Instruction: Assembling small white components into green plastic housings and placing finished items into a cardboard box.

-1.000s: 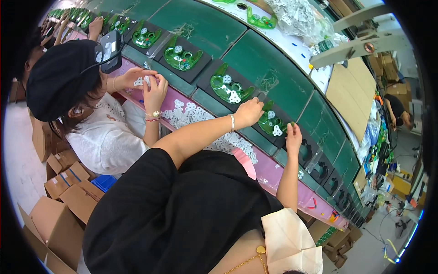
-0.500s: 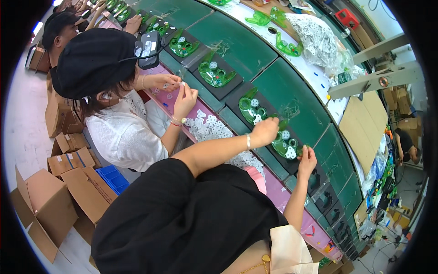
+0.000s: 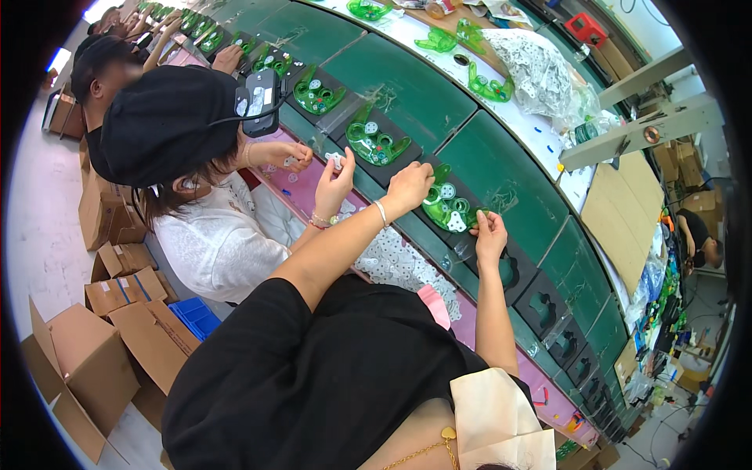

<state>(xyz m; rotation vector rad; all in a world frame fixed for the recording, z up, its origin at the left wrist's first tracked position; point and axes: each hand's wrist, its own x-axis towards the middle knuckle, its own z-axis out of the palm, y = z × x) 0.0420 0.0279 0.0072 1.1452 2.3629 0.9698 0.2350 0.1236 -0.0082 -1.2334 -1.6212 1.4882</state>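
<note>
A translucent green game-controller shell [image 3: 435, 207] lies in a black tray between my hands. White and pale button pieces sit in it, among them a white rubber pad [image 3: 456, 222]. My left hand [image 3: 409, 188] has its fingers curled down on the shell's left side; the fingertips are partly hidden. At the shell's right end, my right hand [image 3: 491, 235] pinches the tip between thumb and fingers. Another green shell [image 3: 378, 143] lies in a tray just beyond my left hand. Many loose white pads [image 3: 399, 262] are heaped on the pink ledge below my left forearm.
On my left a co-worker in a black cap [image 3: 168, 125] holds a white pad [image 3: 335, 160]. Black trays without shells [image 3: 540, 312] continue to the right. A white shelf beyond the green bench carries green shells [image 3: 489, 84] and a plastic bag [image 3: 533, 70]. Cardboard boxes [image 3: 86, 345] stand lower left.
My hands have shifted left along the row, with a shell still between them. A black tray without a shell now shows right of them. The co-worker's hands have moved apart.
</note>
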